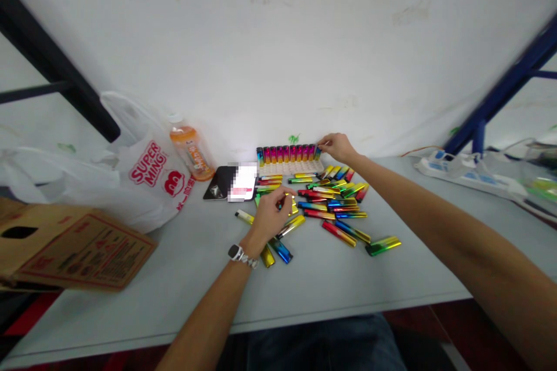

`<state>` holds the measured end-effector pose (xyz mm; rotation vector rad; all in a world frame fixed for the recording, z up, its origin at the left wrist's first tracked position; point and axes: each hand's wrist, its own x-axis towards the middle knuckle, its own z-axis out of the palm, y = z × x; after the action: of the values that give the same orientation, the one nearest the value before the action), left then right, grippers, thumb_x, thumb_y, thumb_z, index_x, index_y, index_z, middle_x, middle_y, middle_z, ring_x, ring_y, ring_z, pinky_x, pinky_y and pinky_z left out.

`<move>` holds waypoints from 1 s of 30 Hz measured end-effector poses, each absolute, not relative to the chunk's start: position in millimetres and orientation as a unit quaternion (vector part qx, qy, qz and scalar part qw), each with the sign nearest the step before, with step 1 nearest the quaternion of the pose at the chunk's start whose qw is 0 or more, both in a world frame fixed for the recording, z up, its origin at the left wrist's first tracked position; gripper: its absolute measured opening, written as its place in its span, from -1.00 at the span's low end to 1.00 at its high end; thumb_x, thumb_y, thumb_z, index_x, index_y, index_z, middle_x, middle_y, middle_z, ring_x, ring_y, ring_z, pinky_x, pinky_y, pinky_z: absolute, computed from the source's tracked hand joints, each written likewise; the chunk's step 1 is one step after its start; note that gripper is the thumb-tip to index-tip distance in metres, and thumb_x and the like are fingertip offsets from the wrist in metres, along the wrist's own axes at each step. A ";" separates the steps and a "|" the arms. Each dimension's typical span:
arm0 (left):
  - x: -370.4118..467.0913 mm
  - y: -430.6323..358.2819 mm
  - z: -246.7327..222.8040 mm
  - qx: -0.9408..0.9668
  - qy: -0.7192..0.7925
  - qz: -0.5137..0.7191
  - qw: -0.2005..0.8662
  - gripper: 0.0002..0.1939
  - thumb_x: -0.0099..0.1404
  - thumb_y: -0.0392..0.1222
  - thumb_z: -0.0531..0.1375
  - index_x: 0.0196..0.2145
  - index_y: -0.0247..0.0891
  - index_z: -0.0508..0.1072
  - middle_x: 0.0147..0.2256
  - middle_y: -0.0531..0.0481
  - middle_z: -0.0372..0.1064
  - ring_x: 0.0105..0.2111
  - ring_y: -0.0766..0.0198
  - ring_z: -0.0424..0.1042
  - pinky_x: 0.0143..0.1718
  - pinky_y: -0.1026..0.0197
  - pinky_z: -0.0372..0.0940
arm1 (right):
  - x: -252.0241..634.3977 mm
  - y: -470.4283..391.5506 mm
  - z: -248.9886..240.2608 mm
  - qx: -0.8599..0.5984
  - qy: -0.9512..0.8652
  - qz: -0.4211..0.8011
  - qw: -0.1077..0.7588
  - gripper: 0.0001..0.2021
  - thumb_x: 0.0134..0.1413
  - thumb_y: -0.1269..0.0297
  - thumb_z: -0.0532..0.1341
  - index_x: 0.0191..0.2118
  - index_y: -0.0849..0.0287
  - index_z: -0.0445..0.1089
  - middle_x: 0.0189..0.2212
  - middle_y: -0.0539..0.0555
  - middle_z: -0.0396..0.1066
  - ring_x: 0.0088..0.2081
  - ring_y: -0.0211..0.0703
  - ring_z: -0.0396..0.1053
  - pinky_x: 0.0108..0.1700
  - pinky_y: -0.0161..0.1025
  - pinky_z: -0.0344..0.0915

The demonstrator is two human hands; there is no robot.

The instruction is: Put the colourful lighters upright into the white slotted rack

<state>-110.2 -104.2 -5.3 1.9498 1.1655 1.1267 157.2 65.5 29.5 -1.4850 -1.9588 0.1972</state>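
A white pitted tray stands against the wall, with a row of upright shiny lighters along its back, mostly pink and yellow. At the row's right end, my right hand pinches the top of a blue-and-yellow lighter that stands in the tray. My left hand hovers over the loose lighters, fingers curled closed; what they hold, if anything, is hidden. Beside its fingertips lies a yellow lighter. More loose lighters, such as a red one and a green one, are scattered to the right.
Left of the tray, a phone with a lit screen lies on the table. Behind it stand an orange drink bottle and a white plastic bag. A cardboard box sits far left, a power strip far right.
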 end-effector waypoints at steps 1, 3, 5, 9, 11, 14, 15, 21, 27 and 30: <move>-110.1 -104.2 -5.1 0.733 0.439 0.423 0.301 -0.72 0.36 -0.16 0.05 -0.20 -0.30 0.54 -0.57 0.08 0.32 -0.55 0.35 0.31 -0.49 0.32 0.16 | 156.4 63.9 26.4 -0.566 -0.752 0.053 0.334 -0.81 0.07 0.41 0.26 -0.22 0.28 0.62 -0.27 0.17 0.55 -0.31 -0.13 0.48 -0.13 -0.20 0.39; -109.8 -104.5 -4.5 0.730 0.441 0.423 0.307 -0.72 0.35 -0.15 0.06 -0.20 -0.31 0.53 -0.58 0.08 0.32 -0.56 0.36 0.30 -0.50 0.32 0.16 | 154.9 58.9 19.3 -0.563 -0.755 0.008 0.335 -0.75 0.13 0.38 0.22 -0.14 0.29 0.61 -0.18 0.23 0.47 -0.26 -0.11 0.46 -0.07 -0.18 0.37; -109.8 -104.9 -3.8 0.724 0.443 0.427 0.312 -0.73 0.35 -0.16 0.07 -0.20 -0.31 0.53 -0.58 0.09 0.32 -0.57 0.36 0.29 -0.50 0.32 0.16 | 153.4 50.8 12.5 -0.573 -0.755 -0.024 0.318 -0.68 0.21 0.35 0.16 -0.01 0.27 0.57 -0.12 0.25 0.39 -0.22 -0.09 0.43 -0.04 -0.17 0.36; -110.2 -104.8 -4.1 0.718 0.446 0.431 0.316 -0.75 0.34 -0.18 0.07 -0.22 -0.31 0.52 -0.59 0.09 0.33 -0.57 0.36 0.30 -0.49 0.32 0.17 | 150.0 29.5 4.6 -0.600 -0.765 -0.075 0.221 -0.52 0.29 0.33 0.03 0.28 0.13 0.32 -0.08 0.24 0.30 -0.21 -0.03 0.39 -0.10 -0.14 0.33; -110.7 -104.1 -5.5 0.718 0.445 0.431 0.317 -0.76 0.33 -0.19 0.07 -0.22 -0.30 0.52 -0.58 0.09 0.34 -0.56 0.36 0.33 -0.47 0.32 0.19 | 147.5 20.2 3.8 -0.603 -0.774 -0.091 0.171 -0.46 0.32 0.32 0.00 0.38 0.12 0.15 -0.09 0.26 0.29 -0.19 0.03 0.37 -0.11 -0.11 0.30; -111.4 -102.8 -7.6 0.716 0.443 0.434 0.319 -0.74 0.34 -0.18 0.07 -0.19 -0.29 0.53 -0.57 0.09 0.35 -0.55 0.35 0.34 -0.47 0.32 0.21 | 144.1 10.9 4.2 -0.605 -0.781 -0.092 0.126 -0.41 0.36 0.25 -0.04 0.44 0.18 -0.04 -0.08 0.32 0.29 -0.13 0.11 0.35 -0.07 -0.07 0.27; -111.7 -102.5 -8.0 0.716 0.443 0.435 0.319 -0.73 0.34 -0.17 0.07 -0.18 -0.29 0.53 -0.57 0.09 0.35 -0.56 0.34 0.34 -0.47 0.31 0.21 | 143.4 8.7 4.3 -0.608 -0.781 -0.084 0.120 -0.40 0.36 0.24 -0.05 0.45 0.20 -0.08 -0.08 0.32 0.29 -0.12 0.12 0.35 -0.05 -0.06 0.26; -112.7 -102.7 -7.1 0.724 0.441 0.435 0.305 -0.73 0.36 -0.14 0.07 -0.19 -0.29 0.53 -0.57 0.09 0.35 -0.55 0.34 0.35 -0.46 0.31 0.21 | 147.7 -8.4 1.3 -0.604 -0.776 -0.011 0.182 -0.47 0.32 0.31 -0.03 0.37 0.25 0.12 -0.08 0.28 0.33 -0.14 0.03 0.38 0.00 -0.11 0.25; -111.0 -104.4 -5.6 0.722 0.433 0.436 0.318 -0.76 0.35 -0.16 0.07 -0.22 -0.28 0.51 -0.54 0.08 0.36 -0.55 0.36 0.35 -0.47 0.33 0.20 | 149.5 -43.2 1.4 -0.548 -0.811 0.061 0.195 -0.76 0.16 0.32 0.16 -0.12 0.18 0.52 -0.16 0.16 0.42 -0.12 -0.07 0.40 0.00 -0.21 0.25; -110.4 -105.8 -3.6 0.725 0.430 0.435 0.316 -0.77 0.35 -0.16 0.07 -0.23 -0.28 0.50 -0.53 0.09 0.37 -0.54 0.36 0.35 -0.47 0.33 0.20 | 145.6 -56.6 8.3 -0.531 -0.829 0.065 0.165 -0.80 0.10 0.24 0.24 -0.19 0.16 0.53 -0.20 0.15 0.44 -0.13 -0.05 0.40 -0.04 -0.20 0.25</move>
<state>-110.4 -105.8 -3.6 1.9096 1.1324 1.1443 145.6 -56.6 8.3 -1.5134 -2.3615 0.1861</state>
